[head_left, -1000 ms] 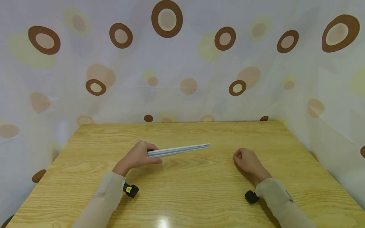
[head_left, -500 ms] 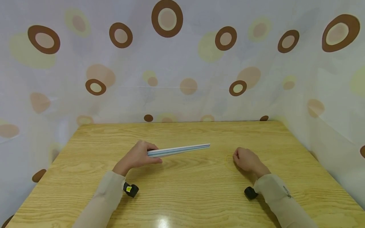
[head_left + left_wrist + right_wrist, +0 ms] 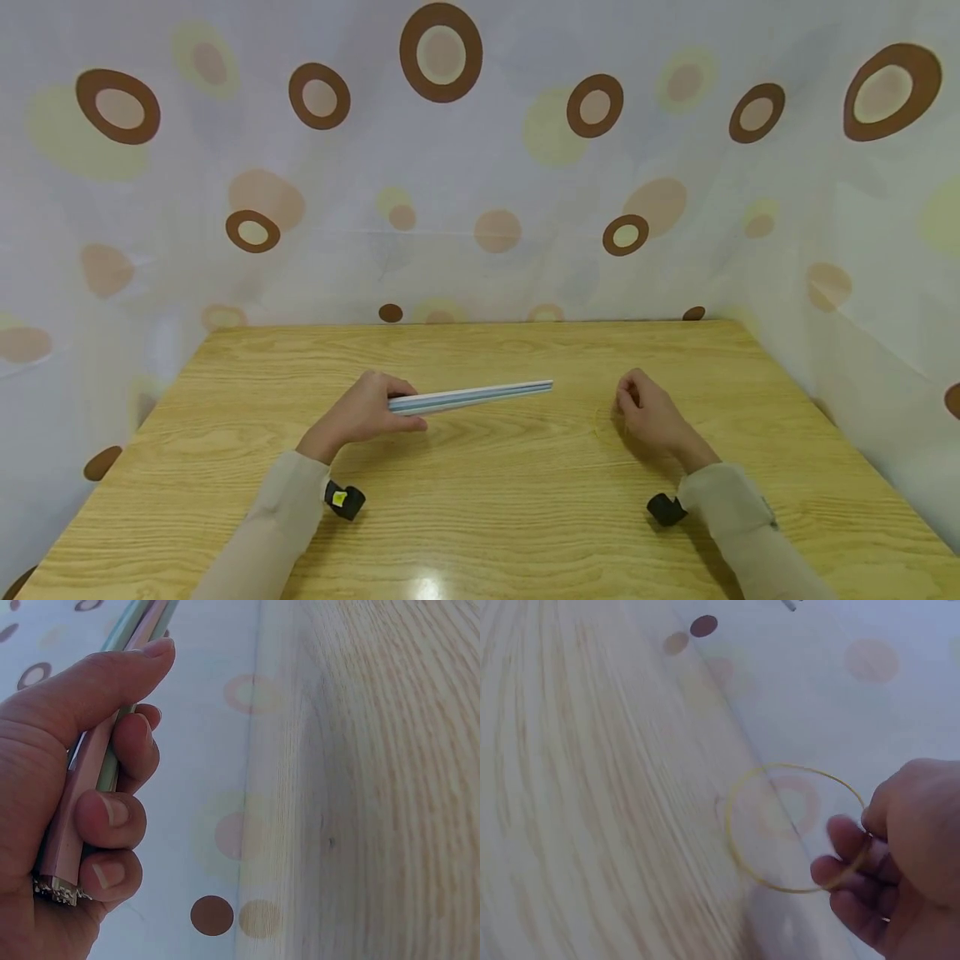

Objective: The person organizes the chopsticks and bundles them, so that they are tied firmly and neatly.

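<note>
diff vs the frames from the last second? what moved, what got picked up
The right hand rose off the table and shifted slightly away from the person; it was low against the wood before. It pinches a thin yellow rubber band, now lifted clear of the wood. The left hand held its place, gripping the bundle of pencils level above the table. Nothing was let go.
</note>
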`<state>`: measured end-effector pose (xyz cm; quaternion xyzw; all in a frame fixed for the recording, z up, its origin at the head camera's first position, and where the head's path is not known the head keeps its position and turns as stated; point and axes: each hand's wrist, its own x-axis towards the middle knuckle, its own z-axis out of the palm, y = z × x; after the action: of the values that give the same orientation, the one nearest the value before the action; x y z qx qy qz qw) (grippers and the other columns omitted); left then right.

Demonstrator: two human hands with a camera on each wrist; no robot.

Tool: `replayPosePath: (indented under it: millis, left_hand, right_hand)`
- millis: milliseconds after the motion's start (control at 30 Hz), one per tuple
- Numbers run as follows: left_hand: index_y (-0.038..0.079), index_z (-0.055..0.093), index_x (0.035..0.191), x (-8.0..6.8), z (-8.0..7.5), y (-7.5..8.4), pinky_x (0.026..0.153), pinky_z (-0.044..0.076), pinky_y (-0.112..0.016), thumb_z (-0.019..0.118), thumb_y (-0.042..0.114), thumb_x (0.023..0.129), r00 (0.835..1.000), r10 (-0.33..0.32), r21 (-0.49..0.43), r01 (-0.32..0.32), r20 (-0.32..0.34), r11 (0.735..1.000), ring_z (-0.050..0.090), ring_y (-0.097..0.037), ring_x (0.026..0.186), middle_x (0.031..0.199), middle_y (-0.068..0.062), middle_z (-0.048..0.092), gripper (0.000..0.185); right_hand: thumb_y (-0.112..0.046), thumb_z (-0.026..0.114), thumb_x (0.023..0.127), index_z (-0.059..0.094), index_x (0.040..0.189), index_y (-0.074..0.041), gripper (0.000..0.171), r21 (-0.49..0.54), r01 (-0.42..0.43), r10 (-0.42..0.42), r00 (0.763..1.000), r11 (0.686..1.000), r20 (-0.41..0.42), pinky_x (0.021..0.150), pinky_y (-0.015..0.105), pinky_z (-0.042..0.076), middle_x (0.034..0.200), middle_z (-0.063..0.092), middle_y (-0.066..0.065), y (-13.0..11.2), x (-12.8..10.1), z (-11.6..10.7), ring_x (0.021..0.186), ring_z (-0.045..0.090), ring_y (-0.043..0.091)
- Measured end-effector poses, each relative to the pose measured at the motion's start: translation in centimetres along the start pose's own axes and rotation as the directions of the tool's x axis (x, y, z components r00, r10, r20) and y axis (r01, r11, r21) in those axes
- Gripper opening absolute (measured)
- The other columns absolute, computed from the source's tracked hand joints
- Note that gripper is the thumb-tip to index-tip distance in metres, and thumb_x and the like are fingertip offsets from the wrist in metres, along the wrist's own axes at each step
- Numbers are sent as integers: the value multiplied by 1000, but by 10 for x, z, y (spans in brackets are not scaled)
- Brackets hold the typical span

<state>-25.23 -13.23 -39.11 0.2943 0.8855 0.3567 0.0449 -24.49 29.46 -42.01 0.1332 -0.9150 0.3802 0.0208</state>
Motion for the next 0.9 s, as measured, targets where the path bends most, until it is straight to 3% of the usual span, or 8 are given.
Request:
replayPosePath:
  millis: [100,267,500,700,900]
  left_hand:
    - [10,75,90,-1,1,-1,62,47,-26,79,26,80,1000,0,-4,0,1,1000,55,-10,68,83,1,69,20]
    - [11,74,88,-3,0,-1,61,46,-26,80,28,79,1000,-2,6,2,-23,1000,54,-10,67,81,1,69,19]
    - [10,75,89,-1,1,0,62,46,-24,80,24,79,1000,23,19,-23,-20,1000,55,-8,66,83,1,70,18]
    - [11,74,88,-1,1,0,62,46,-25,80,25,79,1000,14,20,-13,-27,1000,54,-9,67,81,2,69,18]
    - [11,74,87,-2,0,1,61,46,-25,80,25,79,1000,10,13,-10,-28,1000,53,-9,65,80,2,69,17]
  right_hand:
    - [-8,42,102,47,103,6,14,85,15,-10,998,996,-59,57,25,44,81,58,17,-1,1,1,65,53,14]
    - [-10,42,103,44,109,10,21,232,-15,29,998,973,-59,64,27,50,80,57,17,-7,3,4,67,57,16]
    - [-10,29,106,37,115,10,24,474,-67,72,997,878,9,65,29,51,88,59,3,-9,1,4,67,58,15]
    - [0,32,103,36,118,7,17,509,-73,52,997,858,56,68,32,51,95,60,2,-10,2,2,72,61,15]
    - [-5,42,102,38,108,-3,7,568,-50,9,997,821,75,74,29,54,101,66,1,-8,1,2,76,65,11]
